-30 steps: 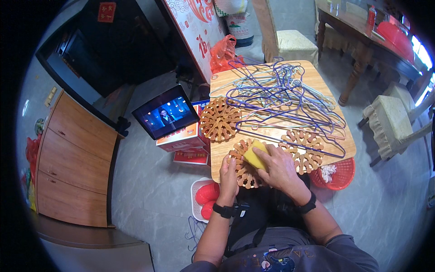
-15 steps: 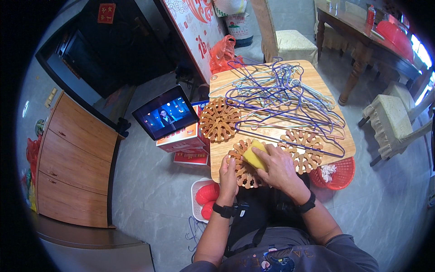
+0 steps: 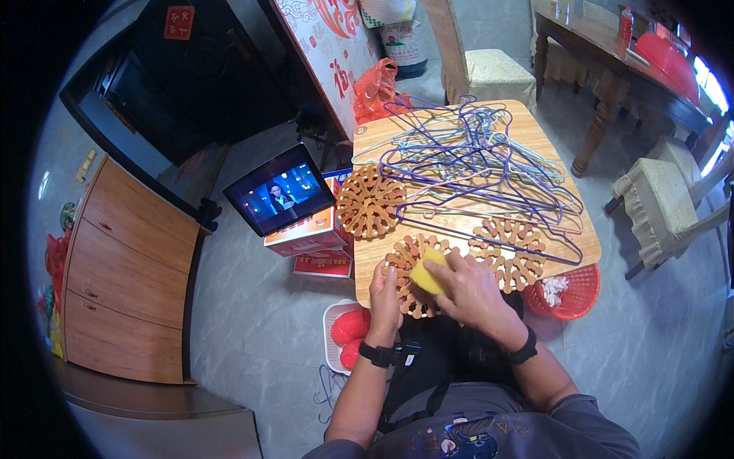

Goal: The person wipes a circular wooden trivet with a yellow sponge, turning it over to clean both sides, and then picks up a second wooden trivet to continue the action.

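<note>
At the near edge of the wooden table, my left hand (image 3: pixel 384 294) grips the left rim of a round brown wooden trivet (image 3: pixel 405 252) with an openwork pattern. My right hand (image 3: pixel 475 289) holds a yellow sponge (image 3: pixel 430 269) against the trivet's face, and covers part of its right side. A second round trivet (image 3: pixel 371 200) lies at the table's left edge. To the right of my right hand is a third trivet (image 3: pixel 521 258), partly under a purple hanger. A tangled heap of purple, pale green and pink wire hangers (image 3: pixel 474 164) spreads over the table.
Left of the table, a tablet (image 3: pixel 280 189) playing a video leans on stacked boxes (image 3: pixel 306 236). A red basket (image 3: pixel 579 294) holding white stuff stands below the right edge. A white basket (image 3: pixel 330 348) with red things sits at lower left. Chairs (image 3: pixel 501 73) and a dark table (image 3: pixel 581 46) stand beyond.
My right hand and the sponge have shifted slightly down and to the right over the trivet. My left hand keeps its hold at the rim.
</note>
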A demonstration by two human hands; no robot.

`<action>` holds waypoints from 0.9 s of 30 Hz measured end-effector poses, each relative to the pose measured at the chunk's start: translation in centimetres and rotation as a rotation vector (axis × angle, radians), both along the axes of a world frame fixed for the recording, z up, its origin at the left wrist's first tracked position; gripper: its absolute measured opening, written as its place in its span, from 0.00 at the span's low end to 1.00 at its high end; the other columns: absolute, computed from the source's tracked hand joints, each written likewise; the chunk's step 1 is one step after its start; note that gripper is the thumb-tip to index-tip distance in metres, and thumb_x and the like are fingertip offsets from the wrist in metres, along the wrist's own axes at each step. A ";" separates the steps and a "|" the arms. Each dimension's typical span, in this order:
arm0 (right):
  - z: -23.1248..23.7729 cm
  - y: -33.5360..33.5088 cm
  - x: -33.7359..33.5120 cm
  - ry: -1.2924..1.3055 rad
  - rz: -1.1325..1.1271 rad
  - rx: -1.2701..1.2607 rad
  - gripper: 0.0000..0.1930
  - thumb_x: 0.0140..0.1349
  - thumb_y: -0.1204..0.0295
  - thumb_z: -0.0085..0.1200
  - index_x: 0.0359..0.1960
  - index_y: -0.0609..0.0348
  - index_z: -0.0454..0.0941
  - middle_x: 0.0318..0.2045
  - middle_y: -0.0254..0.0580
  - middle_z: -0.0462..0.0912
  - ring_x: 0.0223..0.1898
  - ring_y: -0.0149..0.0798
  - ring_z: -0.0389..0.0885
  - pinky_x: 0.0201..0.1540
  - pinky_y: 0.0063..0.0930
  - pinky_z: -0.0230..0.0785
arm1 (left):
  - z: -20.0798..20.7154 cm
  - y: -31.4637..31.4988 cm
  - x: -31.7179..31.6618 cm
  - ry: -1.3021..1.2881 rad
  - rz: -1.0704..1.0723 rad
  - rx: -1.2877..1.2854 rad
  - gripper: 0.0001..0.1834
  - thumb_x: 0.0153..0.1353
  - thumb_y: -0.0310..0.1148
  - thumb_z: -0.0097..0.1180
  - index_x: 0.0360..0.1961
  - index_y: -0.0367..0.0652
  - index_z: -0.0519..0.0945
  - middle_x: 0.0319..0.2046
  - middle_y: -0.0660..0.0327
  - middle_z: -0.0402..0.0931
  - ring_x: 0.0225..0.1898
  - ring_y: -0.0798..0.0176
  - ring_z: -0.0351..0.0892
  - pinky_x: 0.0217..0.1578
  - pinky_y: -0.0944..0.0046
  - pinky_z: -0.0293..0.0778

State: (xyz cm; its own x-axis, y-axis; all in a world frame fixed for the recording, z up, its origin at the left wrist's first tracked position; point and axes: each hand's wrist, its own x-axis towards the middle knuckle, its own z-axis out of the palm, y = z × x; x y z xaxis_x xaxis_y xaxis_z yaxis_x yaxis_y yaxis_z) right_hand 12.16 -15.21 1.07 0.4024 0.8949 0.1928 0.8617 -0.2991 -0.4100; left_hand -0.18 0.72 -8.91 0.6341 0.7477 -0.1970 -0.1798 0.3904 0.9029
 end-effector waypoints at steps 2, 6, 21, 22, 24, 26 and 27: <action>0.1 -0.8 -0.3 0.010 0.068 0.021 0.29 0.55 0.63 0.63 0.62 0.48 0.79 0.46 0.51 0.77 0.49 0.54 0.79 0.51 0.47 0.73 | -0.2 0.1 0.0 -0.009 -0.001 -0.003 0.22 0.80 0.34 0.44 0.69 0.38 0.64 0.53 0.54 0.79 0.50 0.65 0.82 0.51 0.64 0.80; -0.2 -1.5 0.2 0.082 0.154 0.099 0.27 0.55 0.62 0.63 0.59 0.47 0.81 0.45 0.51 0.79 0.49 0.55 0.79 0.49 0.50 0.75 | -0.5 0.3 -0.1 -0.030 -0.011 -0.022 0.21 0.80 0.34 0.44 0.68 0.37 0.65 0.53 0.54 0.79 0.50 0.65 0.82 0.53 0.64 0.79; 0.1 0.1 -1.3 0.006 0.113 0.060 0.30 0.55 0.65 0.63 0.63 0.49 0.78 0.45 0.51 0.76 0.48 0.54 0.79 0.48 0.46 0.74 | -0.8 0.2 -0.2 -0.080 -0.013 0.005 0.22 0.80 0.36 0.44 0.69 0.39 0.64 0.54 0.54 0.78 0.51 0.63 0.82 0.53 0.62 0.80; 0.0 -0.5 -1.4 0.030 0.147 0.048 0.30 0.55 0.64 0.65 0.63 0.48 0.78 0.47 0.51 0.76 0.48 0.55 0.79 0.49 0.46 0.74 | -1.0 0.4 -0.2 -0.084 -0.025 -0.023 0.22 0.79 0.36 0.45 0.69 0.39 0.64 0.54 0.54 0.78 0.52 0.63 0.82 0.53 0.62 0.80; 0.1 -1.6 -1.5 0.047 0.173 0.032 0.31 0.55 0.63 0.65 0.64 0.47 0.77 0.49 0.52 0.76 0.49 0.55 0.79 0.51 0.46 0.74 | -0.9 0.2 0.0 -0.062 -0.022 -0.053 0.21 0.79 0.36 0.44 0.68 0.39 0.65 0.54 0.54 0.78 0.53 0.63 0.81 0.54 0.62 0.79; 0.0 -2.2 -1.2 0.068 0.199 0.040 0.31 0.55 0.63 0.65 0.64 0.47 0.77 0.50 0.53 0.77 0.49 0.55 0.79 0.52 0.47 0.74 | -0.9 0.1 0.2 -0.054 -0.023 -0.066 0.21 0.79 0.36 0.44 0.68 0.39 0.65 0.55 0.55 0.77 0.53 0.63 0.81 0.54 0.62 0.79; -0.1 -2.3 -1.0 0.082 0.214 0.059 0.30 0.55 0.63 0.64 0.63 0.47 0.78 0.50 0.53 0.77 0.50 0.56 0.80 0.52 0.48 0.75 | -1.0 0.2 0.1 -0.056 -0.024 -0.063 0.21 0.80 0.36 0.44 0.67 0.38 0.66 0.55 0.55 0.77 0.53 0.63 0.81 0.54 0.62 0.79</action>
State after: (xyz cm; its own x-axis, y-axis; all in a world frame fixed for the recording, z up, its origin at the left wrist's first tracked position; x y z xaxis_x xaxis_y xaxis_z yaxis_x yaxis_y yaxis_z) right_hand 11.18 -17.55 0.94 0.2216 0.9495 0.2221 0.8661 -0.0870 -0.4923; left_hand -0.10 0.95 -9.93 0.6630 0.7195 -0.2068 -0.2192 0.4508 0.8653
